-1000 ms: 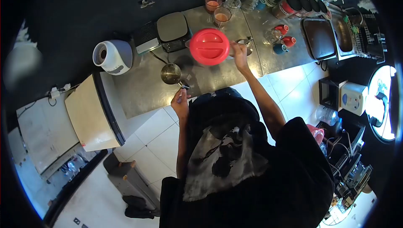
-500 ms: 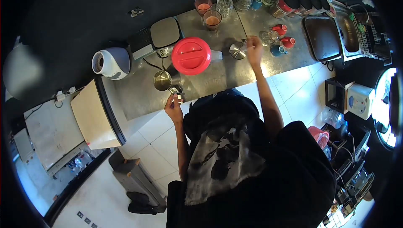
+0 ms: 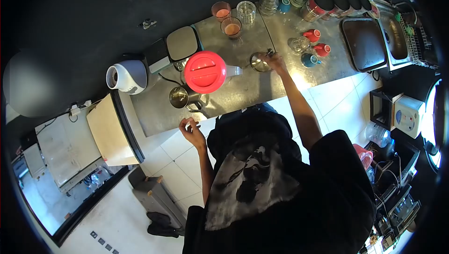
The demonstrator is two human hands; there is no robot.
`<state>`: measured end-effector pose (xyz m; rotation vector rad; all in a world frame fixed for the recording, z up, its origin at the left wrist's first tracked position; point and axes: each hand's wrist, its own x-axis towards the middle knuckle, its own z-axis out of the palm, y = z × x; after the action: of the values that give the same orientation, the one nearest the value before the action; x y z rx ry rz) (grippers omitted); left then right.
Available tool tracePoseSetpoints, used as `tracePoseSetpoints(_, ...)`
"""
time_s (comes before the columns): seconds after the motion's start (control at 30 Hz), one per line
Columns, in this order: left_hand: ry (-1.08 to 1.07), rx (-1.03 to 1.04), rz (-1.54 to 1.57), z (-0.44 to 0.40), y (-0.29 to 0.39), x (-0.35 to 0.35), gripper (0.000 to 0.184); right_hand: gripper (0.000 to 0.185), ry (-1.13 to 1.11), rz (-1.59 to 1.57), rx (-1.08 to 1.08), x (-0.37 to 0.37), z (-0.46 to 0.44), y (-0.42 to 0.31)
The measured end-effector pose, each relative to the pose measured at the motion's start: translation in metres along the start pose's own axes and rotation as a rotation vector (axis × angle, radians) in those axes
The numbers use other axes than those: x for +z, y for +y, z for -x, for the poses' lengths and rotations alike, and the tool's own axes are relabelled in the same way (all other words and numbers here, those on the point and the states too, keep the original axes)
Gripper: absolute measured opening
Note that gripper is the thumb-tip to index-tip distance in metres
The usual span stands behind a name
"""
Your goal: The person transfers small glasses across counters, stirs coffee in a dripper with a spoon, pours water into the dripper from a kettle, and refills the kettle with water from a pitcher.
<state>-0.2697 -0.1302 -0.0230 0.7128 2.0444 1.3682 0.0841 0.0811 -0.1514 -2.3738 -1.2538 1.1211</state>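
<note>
My right hand is closed at the side of a small metal pitcher, fingers at its rim and handle. Off the counter's front edge, my left hand holds nothing, its fingers loosely curled and apart. Just beyond that hand stands a larger metal pitcher, its handle toward me and its inside visible from above. A jug with a red lid stands between the two pitchers, its clear handle pointing right.
Two glasses with an orange-pink drink and a clear glass stand at the back. Red cups and a blue cup are to the right, near a dark tray. A white appliance stands left, beside a scale.
My left hand has come away from the larger pitcher's handle, toward me. My right hand has moved left and closed on the small pitcher. The view has shifted slightly.
</note>
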Motion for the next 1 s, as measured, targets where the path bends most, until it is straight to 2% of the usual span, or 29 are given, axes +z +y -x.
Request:
tracePoseSetpoints(0.03,0.0,0.007,0.001,0.002,0.004,-0.002,0.045,0.062,0.002,-0.006,-0.003,-0.004,0.002,-0.001)
tracePoseSetpoints(0.1,0.006,0.01,-0.031,0.007,0.013,-0.002,0.042,0.058,-0.087,-0.21,0.002,-0.013,0.012,0.001)
tracePoseSetpoints(0.13,0.003,0.035,-0.062,0.009,0.023,-0.001,0.039,0.049,-0.109,-0.273,0.008,-0.016,0.015,0.003)
tracePoseSetpoints(0.17,0.003,0.035,-0.062,0.011,0.032,0.002,0.039,0.049,-0.109,-0.273,0.008,-0.017,0.018,0.005)
tracePoseSetpoints(0.27,-0.125,0.064,-0.023,0.014,0.046,0.006,0.033,0.036,-0.208,-0.759,-0.004,-0.025,0.047,0.013)
tracePoseSetpoints(0.3,-0.129,0.059,-0.024,0.014,0.051,0.008,0.033,0.036,-0.205,-0.757,0.001,-0.032,0.06,0.011)
tracePoseSetpoints(0.37,-0.428,0.041,-0.056,0.014,0.064,0.017,0.027,0.038,-0.152,-0.732,-0.024,-0.056,0.089,-0.005)
tracePoseSetpoints(0.4,-0.548,0.042,-0.071,0.016,0.074,0.021,0.026,0.038,-0.132,-0.816,-0.1,-0.051,0.094,0.004)
tracePoseSetpoints(0.43,-0.653,0.046,-0.088,0.018,0.083,0.025,0.025,0.036,-0.126,-0.798,-0.093,-0.056,0.103,0.006)
tracePoseSetpoints(0.47,-0.737,0.043,-0.083,0.021,0.086,0.026,0.026,0.034,-0.045,-0.811,-0.25,-0.058,0.113,0.005)
tracePoseSetpoints(0.57,-0.907,-0.016,0.069,0.02,0.091,0.028,0.035,0.028,0.095,-0.518,-0.351,-0.106,0.187,-0.06)
tracePoseSetpoints(0.6,-0.888,-0.008,0.073,0.017,0.094,0.026,0.035,0.028,0.05,-0.468,-0.321,-0.113,0.205,-0.073)
tracePoseSetpoints(0.63,-0.952,-0.089,0.194,0.014,0.099,0.023,0.041,0.026,-0.002,-0.402,-0.345,-0.119,0.222,-0.087)
tracePoseSetpoints(0.7,-1.027,-0.181,0.329,0.003,0.107,0.011,0.046,0.021,-0.151,-0.442,-0.457,-0.118,0.26,-0.119)
tracePoseSetpoints(0.77,-1.246,-0.235,0.566,-0.013,0.112,-0.005,0.059,0.017,-0.273,-0.372,-0.59,-0.103,0.29,-0.149)
tracePoseSetpoints(0.8,-1.322,-0.243,0.566,-0.021,0.107,-0.017,0.068,0.016,-0.345,-0.323,-0.697,-0.093,0.301,-0.164)
tracePoseSetpoints(0.87,-1.342,-0.304,0.602,-0.033,0.118,-0.039,0.069,0.017,-0.527,-0.308,-0.728,-0.064,0.314,-0.19)
tracePoseSetpoints(0.93,-1.42,-0.418,0.687,-0.05,0.117,-0.059,0.073,0.019,-0.532,-0.259,-0.793,-0.038,0.329,-0.214)
tracePoseSetpoints(0.97,-1.427,-0.42,0.695,-0.061,0.112,-0.069,0.073,0.02,-0.528,-0.25,-0.828,-0.024,0.333,-0.219)
tracePoseSetpoints(1.0,-1.46,-0.335,0.582,-0.073,0.108,-0.078,0.073,0.02,-0.523,-0.241,-0.825,-0.012,0.336,-0.224)
